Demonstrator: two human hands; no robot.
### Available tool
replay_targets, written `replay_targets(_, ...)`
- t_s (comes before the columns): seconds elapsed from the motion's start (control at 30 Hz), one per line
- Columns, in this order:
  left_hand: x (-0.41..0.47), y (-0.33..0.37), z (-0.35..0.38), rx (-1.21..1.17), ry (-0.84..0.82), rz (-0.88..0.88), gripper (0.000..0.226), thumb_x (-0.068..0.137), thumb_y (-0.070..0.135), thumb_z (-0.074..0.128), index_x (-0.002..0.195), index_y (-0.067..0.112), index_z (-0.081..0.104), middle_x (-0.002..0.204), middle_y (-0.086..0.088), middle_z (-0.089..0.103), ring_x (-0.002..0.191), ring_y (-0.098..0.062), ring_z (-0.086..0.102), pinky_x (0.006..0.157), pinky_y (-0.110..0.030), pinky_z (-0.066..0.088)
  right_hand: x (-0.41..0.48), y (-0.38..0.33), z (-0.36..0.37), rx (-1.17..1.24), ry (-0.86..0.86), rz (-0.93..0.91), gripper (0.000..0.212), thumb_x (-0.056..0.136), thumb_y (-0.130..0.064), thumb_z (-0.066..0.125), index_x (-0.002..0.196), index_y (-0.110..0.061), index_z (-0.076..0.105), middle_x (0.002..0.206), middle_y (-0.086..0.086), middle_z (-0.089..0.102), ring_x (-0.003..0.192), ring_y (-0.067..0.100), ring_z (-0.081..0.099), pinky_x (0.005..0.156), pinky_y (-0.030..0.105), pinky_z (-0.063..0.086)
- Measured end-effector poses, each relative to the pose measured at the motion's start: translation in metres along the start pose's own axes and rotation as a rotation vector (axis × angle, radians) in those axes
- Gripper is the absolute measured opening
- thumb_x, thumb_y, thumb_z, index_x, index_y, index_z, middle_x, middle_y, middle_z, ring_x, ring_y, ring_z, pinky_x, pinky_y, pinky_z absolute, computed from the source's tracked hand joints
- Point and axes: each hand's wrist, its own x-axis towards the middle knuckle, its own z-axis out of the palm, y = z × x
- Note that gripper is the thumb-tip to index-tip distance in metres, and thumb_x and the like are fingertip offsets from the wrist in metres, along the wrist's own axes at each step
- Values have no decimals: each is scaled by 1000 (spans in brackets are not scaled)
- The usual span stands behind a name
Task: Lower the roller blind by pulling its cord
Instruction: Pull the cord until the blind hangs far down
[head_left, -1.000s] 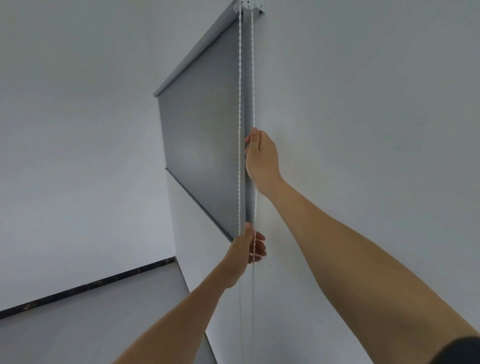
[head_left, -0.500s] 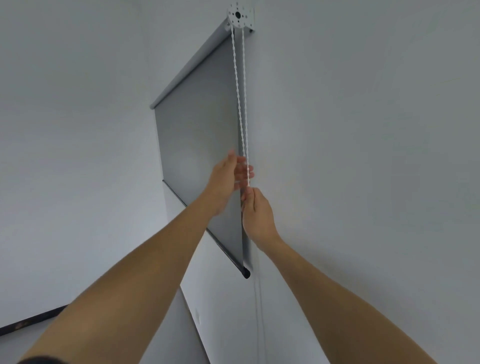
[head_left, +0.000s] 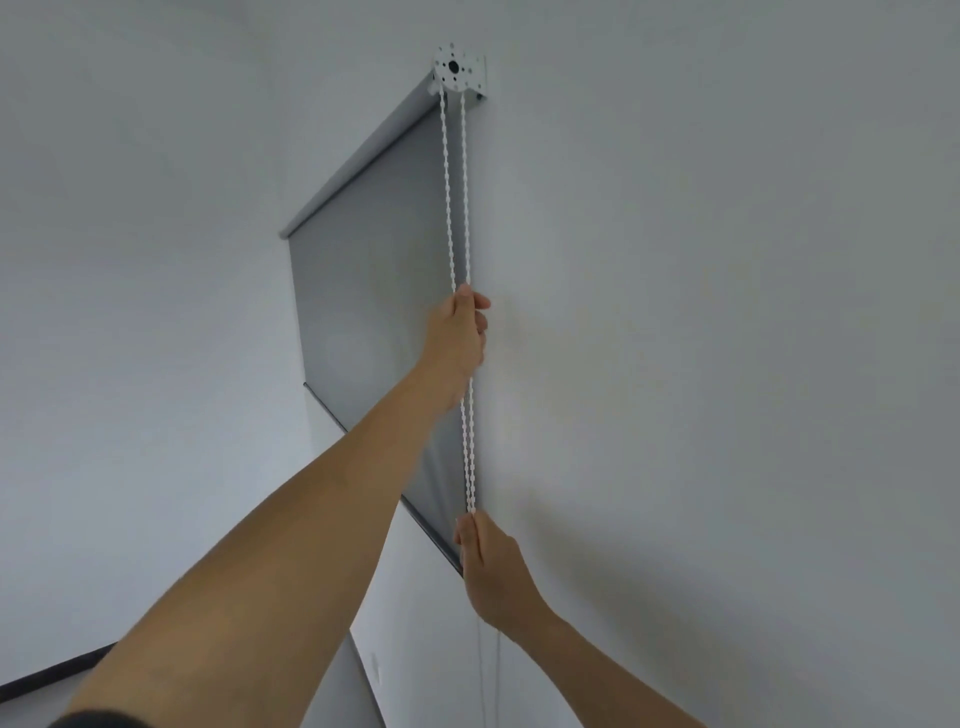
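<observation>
The right hand (head_left: 493, 571) is nearest, fingers pinched on the white bead cord (head_left: 469, 441) that rises from its fingertips. Higher up, the left hand (head_left: 460, 338) is closed around the same cord. Beyond both hands hangs the grey blind (head_left: 374, 291), its bracket (head_left: 460, 70) above the left fingers.

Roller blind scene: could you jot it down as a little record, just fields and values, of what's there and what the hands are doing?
blind: grey roller blind, partly lowered, bottom bar slanting across the view
cord: white beaded cord, two strands hanging from the bracket
left hand: left hand raised, closed on the cord
right hand: right hand lower down, fingers pinching the cord
surroundings: plain pale wall
</observation>
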Motion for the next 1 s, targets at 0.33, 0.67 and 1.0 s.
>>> replay_targets(0.33,-44,-75,-17,93,-13,-61,40,109,37,34,78,19,50,57,9,41,48,-6,34,43,-20,32,30,-18,-28,214,56,58,51,97,-68,29,100,-26,59,83,-7,66,77,9,64,76,30,53)
replay_targets(0.67,-86,-118,-28,176,-105,-36,43,111,28,28,76,11,47,59,4,39,52,-8,33,49,-22,30,106,-103,-62,232,234,-67,37,101,-57,35,104,-27,58,90,-7,64,80,4,62,72,22,46)
replay_targets(1.0,-107,-122,-34,182,-219,-162,43,110,33,28,71,17,38,58,5,30,49,-8,25,45,-16,25,163,-167,-69,400,282,-85,37,108,-39,36,88,-21,62,74,-4,54,66,13,48,70,35,40)
